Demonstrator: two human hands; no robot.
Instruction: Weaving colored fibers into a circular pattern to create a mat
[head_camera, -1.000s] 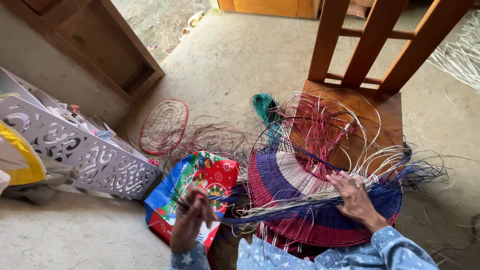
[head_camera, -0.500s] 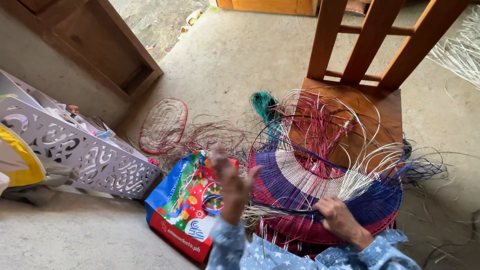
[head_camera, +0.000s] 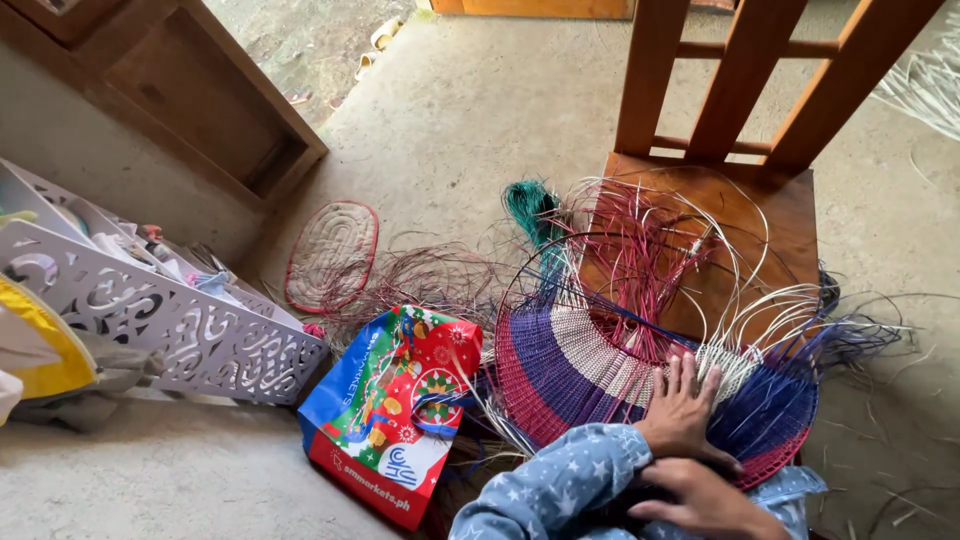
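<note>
Centrally, the half-woven round mat (head_camera: 600, 370), banded red, purple and cream, lies against the wooden chair (head_camera: 740, 200) seat. Left hand (head_camera: 685, 410) presses flat on it, fingers spread; right hand (head_camera: 705, 500) curls just nearer, grip unclear. A colourful bag (head_camera: 385, 420) lies left.

So the woven piece (head_camera: 640, 385) I'm looking down at is a big round flat mat, half finished. It's got curved bands of colour: red at the outer edge, then purple-blue, then a pale cream band, with blue and red again on the right side. It lies pretty much flat, propped against the front edge of a wooden chair seat (head_camera: 760, 225). Loose strands (head_camera: 650, 240) in pink-red, white and dark blue stick up and curl out from its middle over the seat.
</note>
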